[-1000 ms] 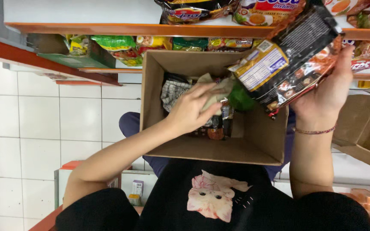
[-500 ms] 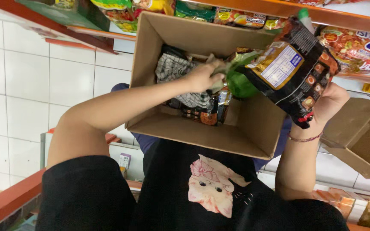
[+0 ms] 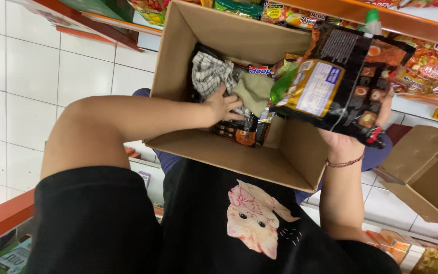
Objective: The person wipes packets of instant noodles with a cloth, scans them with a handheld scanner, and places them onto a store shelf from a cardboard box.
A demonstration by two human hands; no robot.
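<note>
Dark snack pack [image 3: 343, 86], long axis tilted

Orange shelf [image 3: 406, 23], white tiled floor [image 3: 31, 81]

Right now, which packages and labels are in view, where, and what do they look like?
Dark snack pack: right hand holds it over the box; black, gold-and-white label.
Cardboard box: centre, open, brown.
Packets in box: by left hand; dark, orange.
Shelf packets: top right; red, yellow.

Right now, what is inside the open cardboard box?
Inside the cardboard box: a checkered cloth, an olive cloth, dark snack packets. The left hand and cloths hide whatever lies beneath.
</note>
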